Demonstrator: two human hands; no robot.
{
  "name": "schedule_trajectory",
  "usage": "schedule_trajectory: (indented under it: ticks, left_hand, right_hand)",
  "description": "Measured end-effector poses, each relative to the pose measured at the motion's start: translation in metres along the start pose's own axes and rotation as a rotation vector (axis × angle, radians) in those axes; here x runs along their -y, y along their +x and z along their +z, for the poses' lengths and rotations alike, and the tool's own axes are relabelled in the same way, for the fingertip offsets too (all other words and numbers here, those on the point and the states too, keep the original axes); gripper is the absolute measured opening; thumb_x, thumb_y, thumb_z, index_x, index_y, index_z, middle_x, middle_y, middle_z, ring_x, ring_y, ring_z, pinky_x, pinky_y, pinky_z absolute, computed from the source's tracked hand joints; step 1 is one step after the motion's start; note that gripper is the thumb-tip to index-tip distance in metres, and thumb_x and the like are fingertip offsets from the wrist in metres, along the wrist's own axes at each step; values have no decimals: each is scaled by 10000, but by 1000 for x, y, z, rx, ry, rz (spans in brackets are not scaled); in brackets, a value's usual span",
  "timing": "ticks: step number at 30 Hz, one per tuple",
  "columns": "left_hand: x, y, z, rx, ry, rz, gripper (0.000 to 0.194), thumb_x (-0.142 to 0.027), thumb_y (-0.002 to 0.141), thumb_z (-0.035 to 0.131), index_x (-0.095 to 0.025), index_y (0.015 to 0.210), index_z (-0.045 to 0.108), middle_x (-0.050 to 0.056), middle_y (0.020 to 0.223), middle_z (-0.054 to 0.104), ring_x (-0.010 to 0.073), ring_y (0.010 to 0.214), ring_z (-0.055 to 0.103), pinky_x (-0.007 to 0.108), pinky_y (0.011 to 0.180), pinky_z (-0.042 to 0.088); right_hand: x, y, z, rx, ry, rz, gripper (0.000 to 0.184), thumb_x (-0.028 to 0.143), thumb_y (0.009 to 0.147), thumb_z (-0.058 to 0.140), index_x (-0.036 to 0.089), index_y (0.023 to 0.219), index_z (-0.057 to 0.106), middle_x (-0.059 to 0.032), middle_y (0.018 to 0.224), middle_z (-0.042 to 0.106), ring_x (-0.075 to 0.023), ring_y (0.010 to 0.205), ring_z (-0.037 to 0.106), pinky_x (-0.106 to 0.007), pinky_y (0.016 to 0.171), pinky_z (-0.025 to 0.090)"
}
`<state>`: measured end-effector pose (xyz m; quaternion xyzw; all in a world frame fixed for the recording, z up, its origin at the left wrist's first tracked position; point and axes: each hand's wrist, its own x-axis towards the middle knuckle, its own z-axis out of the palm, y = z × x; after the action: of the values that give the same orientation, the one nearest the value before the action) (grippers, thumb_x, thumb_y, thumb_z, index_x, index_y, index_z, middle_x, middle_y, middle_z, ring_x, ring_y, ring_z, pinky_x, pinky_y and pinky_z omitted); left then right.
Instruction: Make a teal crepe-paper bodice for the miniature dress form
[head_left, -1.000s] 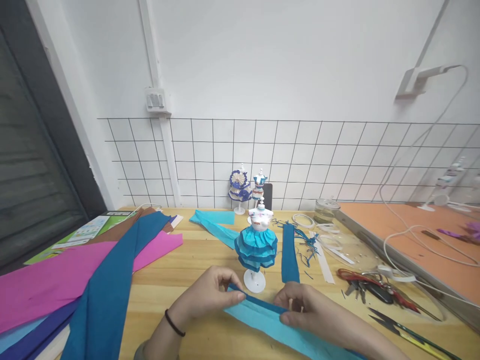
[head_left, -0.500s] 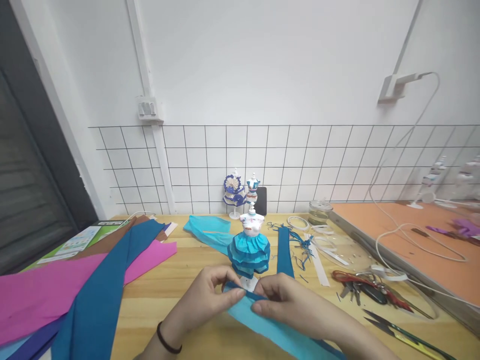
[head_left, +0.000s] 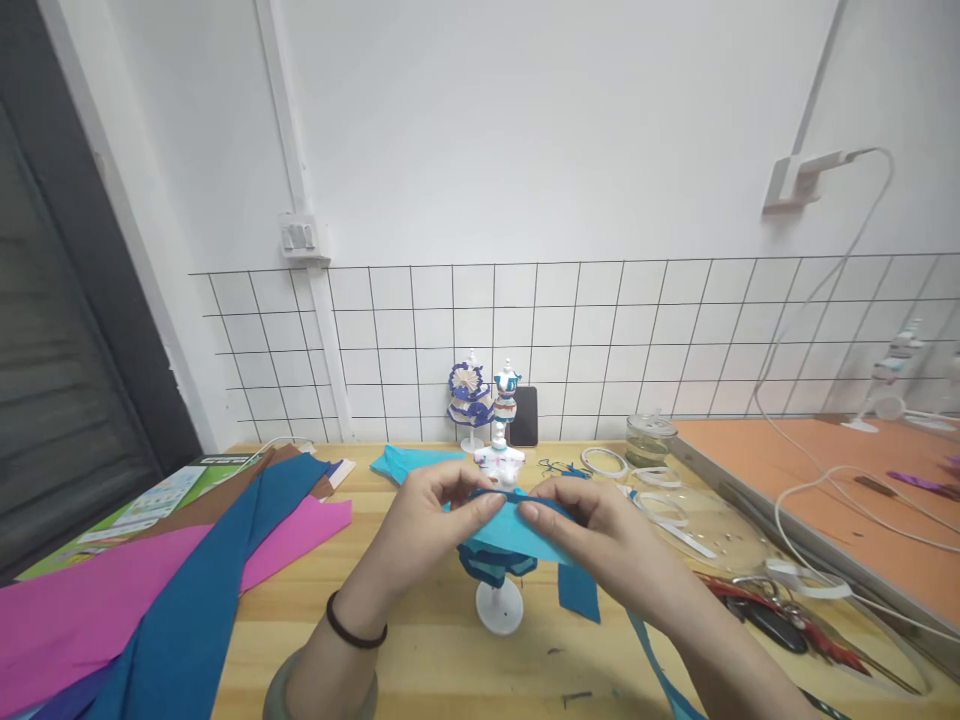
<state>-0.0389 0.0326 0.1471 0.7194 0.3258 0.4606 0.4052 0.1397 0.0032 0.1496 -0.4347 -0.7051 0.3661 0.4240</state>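
My left hand (head_left: 427, 525) and my right hand (head_left: 600, 540) both pinch a light blue crepe paper strip (head_left: 517, 530) and hold it up in front of a small mannequin (head_left: 501, 462). The mannequin stands on a round white base (head_left: 500, 606) and wears a layered blue paper skirt (head_left: 495, 565), mostly hidden behind the strip and my hands. The strip's tail (head_left: 660, 675) hangs down to the lower right. A dark blue strip (head_left: 577, 590) lies on the wooden table (head_left: 420, 650) behind my right hand.
Pink and dark blue paper sheets (head_left: 150, 590) cover the table's left side. Two small dressed mannequins (head_left: 480, 395) and a dark phone (head_left: 523, 415) stand by the tiled wall. A glass jar (head_left: 649, 438), white tape strips (head_left: 667, 500), scissors and tools (head_left: 780, 620) lie at the right, beside an orange mat (head_left: 825, 480).
My hands have come together and lifted the light blue strip off the table, up to the mannequin's skirt. The view shifted slightly.
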Motion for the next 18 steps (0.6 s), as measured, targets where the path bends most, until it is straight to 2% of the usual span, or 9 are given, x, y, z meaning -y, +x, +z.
schedule_trajectory:
  ticks: [4,10,18]
  left_hand:
    - [0,9,-1,-89,49,32,150,-296,704,637,-157,667,592,-4,634,551,115,607,496,220,544,409]
    - [13,14,0,-182,23,49,156,-284,684,658,-155,646,579,1,656,544,123,641,501,228,583,421]
    - [19,19,2,-208,-199,-18,175,-257,642,697,-145,602,569,-17,614,540,102,598,488,205,538,406]
  right_hand:
    - [1,4,-4,-101,-48,-48,231,377,800,516,178,753,624,1,671,596,-141,633,523,-224,547,399]
    - [-9,11,-4,-210,-128,-87,234,378,807,517,173,740,608,-13,704,617,-157,666,541,-241,580,410]
    - [-11,15,-4,-282,-217,-140,164,313,803,530,182,744,609,-29,734,641,-176,684,565,-270,615,422]
